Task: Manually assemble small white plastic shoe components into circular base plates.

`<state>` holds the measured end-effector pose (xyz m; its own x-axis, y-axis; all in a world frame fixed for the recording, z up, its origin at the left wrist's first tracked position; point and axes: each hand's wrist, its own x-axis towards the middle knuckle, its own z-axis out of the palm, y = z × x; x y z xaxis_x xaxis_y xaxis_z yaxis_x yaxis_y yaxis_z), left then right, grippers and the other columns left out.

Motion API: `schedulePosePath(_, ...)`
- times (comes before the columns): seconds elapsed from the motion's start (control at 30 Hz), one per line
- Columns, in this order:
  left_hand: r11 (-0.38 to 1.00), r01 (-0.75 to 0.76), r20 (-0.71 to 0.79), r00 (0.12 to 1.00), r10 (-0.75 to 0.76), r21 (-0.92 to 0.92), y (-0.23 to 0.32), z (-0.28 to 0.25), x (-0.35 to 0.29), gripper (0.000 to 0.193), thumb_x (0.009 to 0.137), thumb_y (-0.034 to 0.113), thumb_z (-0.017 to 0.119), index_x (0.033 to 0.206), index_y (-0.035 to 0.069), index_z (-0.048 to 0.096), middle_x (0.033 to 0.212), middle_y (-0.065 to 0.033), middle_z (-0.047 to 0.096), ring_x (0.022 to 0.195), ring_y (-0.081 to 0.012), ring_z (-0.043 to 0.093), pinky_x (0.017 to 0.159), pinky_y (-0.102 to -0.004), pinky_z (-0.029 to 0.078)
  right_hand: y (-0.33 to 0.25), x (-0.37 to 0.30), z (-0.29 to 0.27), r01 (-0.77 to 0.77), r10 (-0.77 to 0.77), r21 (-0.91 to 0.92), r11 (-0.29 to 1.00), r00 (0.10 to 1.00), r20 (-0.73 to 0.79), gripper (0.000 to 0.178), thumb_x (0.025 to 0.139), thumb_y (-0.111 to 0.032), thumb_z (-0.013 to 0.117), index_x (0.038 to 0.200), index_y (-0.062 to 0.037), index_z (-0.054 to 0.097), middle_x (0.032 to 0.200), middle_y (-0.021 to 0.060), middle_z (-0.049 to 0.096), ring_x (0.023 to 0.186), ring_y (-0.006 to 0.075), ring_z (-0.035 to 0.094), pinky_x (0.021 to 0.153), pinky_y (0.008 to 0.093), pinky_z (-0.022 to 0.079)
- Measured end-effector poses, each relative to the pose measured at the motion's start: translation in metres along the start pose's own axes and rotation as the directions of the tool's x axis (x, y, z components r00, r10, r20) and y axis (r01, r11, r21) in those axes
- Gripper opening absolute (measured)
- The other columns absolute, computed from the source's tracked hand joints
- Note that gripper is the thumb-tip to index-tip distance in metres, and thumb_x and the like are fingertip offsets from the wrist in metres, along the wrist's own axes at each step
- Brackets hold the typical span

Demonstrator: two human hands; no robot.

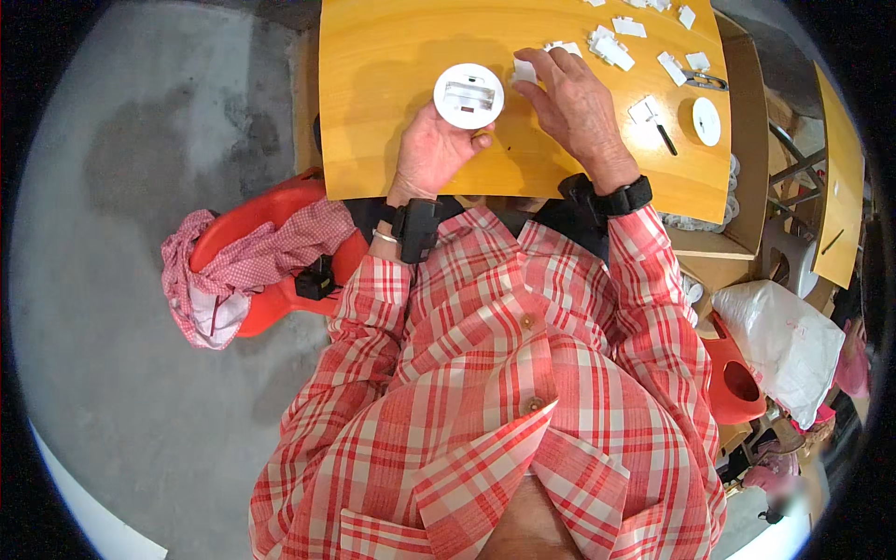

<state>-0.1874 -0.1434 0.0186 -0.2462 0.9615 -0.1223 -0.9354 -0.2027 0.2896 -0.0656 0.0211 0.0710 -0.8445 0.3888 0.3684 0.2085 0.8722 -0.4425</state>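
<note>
My left hand (434, 154) holds a round white plastic housing (451, 113) above the yellow table (369, 112). A rectangular recess with metallic-looking strips faces up in the middle of it. To its right, my right hand (583, 114) pinches a small white plastic piece (525, 72) between thumb and fingers. A gap separates that piece from the housing. More small white plastic pieces (611, 49) are scattered beyond my right hand, a few partly hidden behind the fingers.
Toward the table's right lie a second round white part (707, 122), a black-handled tool (665, 139) and a grey cutter (714, 81). A cardboard box (747, 187) with round white parts stands alongside. A red chair (266, 219) draped with checked cloth is at left, a white bag (779, 341) at right.
</note>
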Motion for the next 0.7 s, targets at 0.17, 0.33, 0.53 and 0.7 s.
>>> schedulePosePath(0.17, 0.999, -0.012, 0.002, 1.0, 0.012, 0.037, -0.002, -0.001, 0.0, 0.043, 0.095, 0.034, 0.036, 0.122, 0.003, 0.048, 0.114, -0.0143, 0.057, 0.086, -0.0263, 0.052, 0.072, -0.0361, 0.042, -0.007, -0.006, 0.012, -0.075, 0.083, -0.142, 0.987, 0.995, 0.051, 0.027, 0.078, -0.021, 0.066, 0.102, -0.0101, 0.058, 0.089, 0.0125, 0.056, 0.087, 0.0308, 0.058, 0.068, 0.0404, 0.051)
schedulePosePath(0.33, 0.999, -0.037, -0.08, 0.996, 0.038, 0.013, -0.005, 0.004, -0.002, 0.044, 0.095, 0.036, 0.037, 0.122, 0.003, 0.048, 0.113, -0.0151, 0.057, 0.085, -0.0267, 0.051, 0.071, -0.0361, 0.042, -0.003, -0.015, 0.018, -0.064, 0.07, -0.067, 0.996, 0.993, 0.091, 0.024, 0.078, -0.017, 0.065, 0.098, -0.0082, 0.055, 0.088, 0.0138, 0.056, 0.085, 0.0318, 0.059, 0.068, 0.0403, 0.051)
schedulePosePath(0.53, 1.0, -0.015, -0.036, 0.999, 0.015, 0.004, -0.005, -0.002, -0.002, 0.046, 0.096, 0.037, 0.036, 0.125, 0.003, 0.046, 0.116, -0.0158, 0.056, 0.09, -0.028, 0.053, 0.074, -0.0384, 0.043, -0.005, -0.025, -0.004, -0.138, 0.137, 0.046, 0.989, 0.99, 0.024, 0.021, 0.081, -0.011, 0.059, 0.101, -0.0059, 0.054, 0.088, 0.0149, 0.059, 0.081, 0.0311, 0.06, 0.067, 0.0394, 0.05)
schedulePosePath(0.7, 0.998, -0.027, -0.046, 0.999, 0.025, -0.051, -0.004, -0.004, -0.001, 0.046, 0.096, 0.037, 0.035, 0.126, 0.004, 0.046, 0.119, -0.0154, 0.055, 0.093, -0.0284, 0.055, 0.081, -0.0408, 0.045, 0.005, -0.039, -0.008, -0.332, 0.402, 0.625, 0.707, 0.915, 0.031, 0.025, 0.089, -0.016, 0.056, 0.111, -0.0045, 0.053, 0.083, 0.0072, 0.059, 0.073, 0.0171, 0.057, 0.064, 0.0299, 0.047)
